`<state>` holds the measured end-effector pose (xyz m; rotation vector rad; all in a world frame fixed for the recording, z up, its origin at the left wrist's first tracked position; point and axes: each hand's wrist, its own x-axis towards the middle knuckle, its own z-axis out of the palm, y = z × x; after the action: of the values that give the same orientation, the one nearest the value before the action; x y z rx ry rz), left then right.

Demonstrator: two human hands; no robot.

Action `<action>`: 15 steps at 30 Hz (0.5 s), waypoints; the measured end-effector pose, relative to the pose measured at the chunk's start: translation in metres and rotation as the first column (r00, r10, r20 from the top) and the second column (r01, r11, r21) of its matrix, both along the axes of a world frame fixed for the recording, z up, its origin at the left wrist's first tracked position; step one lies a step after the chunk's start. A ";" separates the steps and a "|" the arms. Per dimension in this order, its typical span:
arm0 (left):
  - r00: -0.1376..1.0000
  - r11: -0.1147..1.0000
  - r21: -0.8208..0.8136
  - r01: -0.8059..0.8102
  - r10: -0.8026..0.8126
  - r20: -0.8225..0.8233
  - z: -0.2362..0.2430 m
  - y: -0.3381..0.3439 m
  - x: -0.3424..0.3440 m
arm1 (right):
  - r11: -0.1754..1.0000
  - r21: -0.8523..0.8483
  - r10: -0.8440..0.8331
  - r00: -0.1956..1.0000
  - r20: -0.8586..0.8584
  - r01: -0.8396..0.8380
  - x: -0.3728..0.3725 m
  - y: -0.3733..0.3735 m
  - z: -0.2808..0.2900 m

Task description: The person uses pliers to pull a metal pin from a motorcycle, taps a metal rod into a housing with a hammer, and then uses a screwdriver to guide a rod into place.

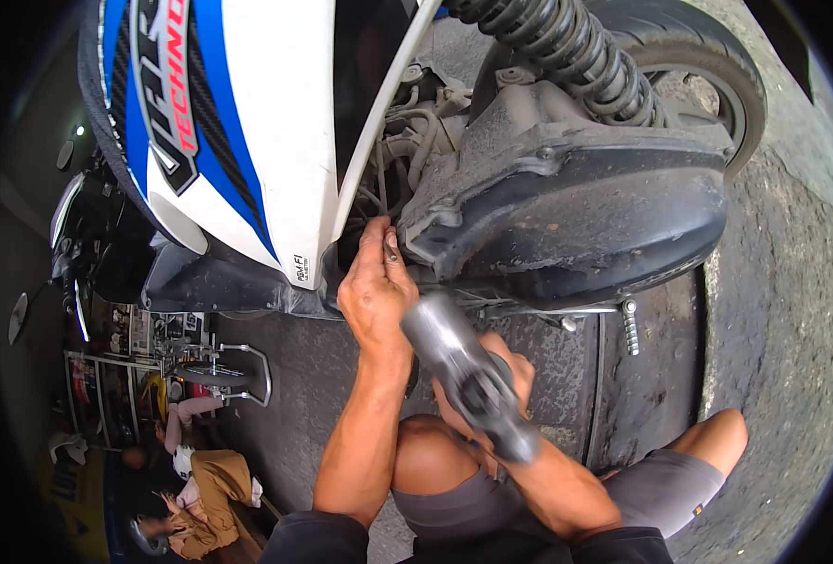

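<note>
At the engine case's (567, 216) front edge, the left hand (374, 291) pinches a bolt (391, 246); the right hand (515, 371) grips the tilted power driver (463, 371) just below.

Your left hand (375, 287) at the gap between white-and-blue plastic side panel (247, 141), on its left, and dusty black engine cover (576, 211), on its right | your right hand (506, 376) below it, gripping grey cylindrical power tool (463, 371) | coiled black shock spring (576, 56) above the cover, black rubber rear tyre (708, 66) behind
</note>
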<state>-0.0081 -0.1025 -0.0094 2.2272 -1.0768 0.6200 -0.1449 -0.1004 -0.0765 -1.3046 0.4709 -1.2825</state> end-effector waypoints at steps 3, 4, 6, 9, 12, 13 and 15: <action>1.000 0.997 0.075 0.002 -0.002 -0.007 0.005 -0.005 -0.004 | 0.975 0.221 0.065 0.972 -0.226 -0.014 0.005 -0.006 0.001; 1.000 0.997 0.080 -0.009 0.008 0.010 0.004 -0.004 -0.003 | 0.976 0.217 0.059 0.972 -0.226 -0.009 0.000 -0.008 0.005; 1.000 0.999 0.033 -0.011 0.010 0.024 0.002 -0.006 0.001 | 0.994 0.109 -0.004 0.995 -0.099 0.015 -0.015 -0.013 0.011; 0.998 0.999 0.038 0.005 -0.007 0.061 -0.001 0.004 0.002 | 0.978 0.203 0.062 0.995 -0.079 -0.045 -0.031 -0.001 0.010; 0.993 0.998 0.057 0.029 -0.036 0.112 -0.001 0.001 -0.001 | 0.957 0.280 0.115 0.983 -0.142 -0.072 -0.037 0.002 0.005; 0.989 0.998 0.052 0.047 -0.054 0.136 -0.001 0.000 -0.001 | 0.943 0.319 0.145 0.980 -0.137 -0.095 -0.037 0.003 0.003; 0.990 0.998 0.050 0.029 -0.036 0.140 -0.002 -0.001 0.001 | 0.932 0.345 0.175 0.973 -0.148 -0.115 -0.040 0.007 -0.001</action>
<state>-0.0071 -0.1031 -0.0111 2.2291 -1.2077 0.7540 -0.1844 -0.0930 -0.0778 -1.1448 0.6733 -0.9191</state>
